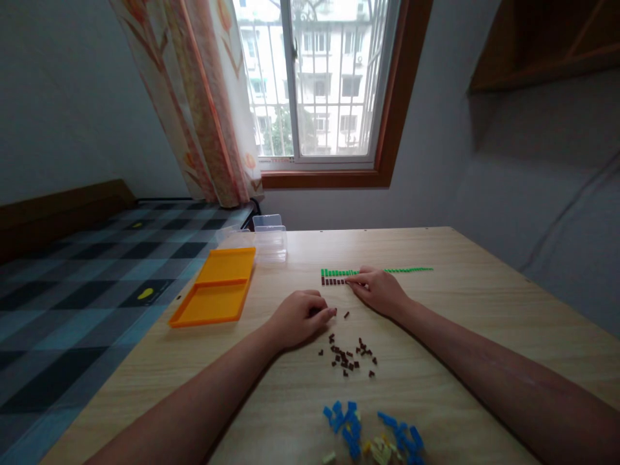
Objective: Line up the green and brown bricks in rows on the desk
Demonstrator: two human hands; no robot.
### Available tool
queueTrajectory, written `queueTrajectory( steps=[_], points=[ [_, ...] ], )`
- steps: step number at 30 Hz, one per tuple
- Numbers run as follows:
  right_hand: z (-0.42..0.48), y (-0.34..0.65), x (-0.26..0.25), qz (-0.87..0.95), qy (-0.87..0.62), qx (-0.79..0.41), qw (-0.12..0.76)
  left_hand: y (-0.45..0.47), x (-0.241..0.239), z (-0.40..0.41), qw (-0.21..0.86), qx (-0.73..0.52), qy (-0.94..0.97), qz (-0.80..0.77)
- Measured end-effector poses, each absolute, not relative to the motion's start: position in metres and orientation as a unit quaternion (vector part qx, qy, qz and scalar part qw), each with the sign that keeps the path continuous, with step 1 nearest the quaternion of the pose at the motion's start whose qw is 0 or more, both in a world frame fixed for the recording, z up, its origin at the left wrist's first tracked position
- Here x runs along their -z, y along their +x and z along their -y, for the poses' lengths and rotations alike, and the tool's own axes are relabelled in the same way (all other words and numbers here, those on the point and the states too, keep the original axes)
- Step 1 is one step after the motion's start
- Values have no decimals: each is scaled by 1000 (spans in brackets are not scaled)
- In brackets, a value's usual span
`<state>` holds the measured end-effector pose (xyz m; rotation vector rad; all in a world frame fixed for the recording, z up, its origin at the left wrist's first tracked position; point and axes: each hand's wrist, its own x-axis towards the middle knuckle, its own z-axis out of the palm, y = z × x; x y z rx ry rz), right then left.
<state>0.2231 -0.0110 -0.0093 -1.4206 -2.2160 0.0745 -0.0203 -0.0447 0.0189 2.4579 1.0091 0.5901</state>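
My left hand rests on the wooden table, fingers curled, fingertips pinched beside a loose brown piece. My right hand lies by a row of green pieces and a short row of brown pieces just below it, fingertips pressed together at the brown row's right end. What the fingers pinch is too small to make out. A scatter of several small brown pieces lies in front of both hands.
An open orange case lies at the table's left edge, a clear plastic box behind it. Blue pieces and yellowish pieces lie near the front edge. A checked bed stands left; a window is behind.
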Motion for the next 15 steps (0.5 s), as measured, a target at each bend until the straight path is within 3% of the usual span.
queueTrajectory(
  steps=[10,15],
  points=[
    [15,228,7,824,-445,-93,337,-21,-19,44,231,-234,871,-366],
    [26,229,-1,870,-327,-208,304,-22,-17,42,238,-245,862,-375]
  ],
)
